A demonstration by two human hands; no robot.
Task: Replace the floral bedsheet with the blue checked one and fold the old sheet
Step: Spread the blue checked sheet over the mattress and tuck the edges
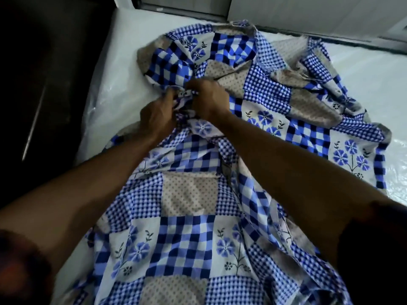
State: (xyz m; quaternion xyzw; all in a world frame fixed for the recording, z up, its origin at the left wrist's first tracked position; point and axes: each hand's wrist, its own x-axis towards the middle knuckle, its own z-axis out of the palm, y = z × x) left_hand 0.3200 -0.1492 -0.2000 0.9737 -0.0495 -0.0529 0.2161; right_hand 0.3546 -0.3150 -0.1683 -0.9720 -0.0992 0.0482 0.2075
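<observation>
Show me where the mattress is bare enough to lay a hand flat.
The plastic-wrapped white mattress lies bare at the far right, between the bunched blue checked patchwork sheet and the wall, and in a strip along its left edge. The middle is crowded: the left hand and right hand grip gathered fabric there.

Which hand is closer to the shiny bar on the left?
Left. The left hand grips the bunched sheet on the side toward the bar; the right hand grips the same bunch just beyond it, farther from the bar.

Sheet [187, 230]: blue-white checks, blue flowers, beige dotted patches; mattress [127, 62] white.
</observation>
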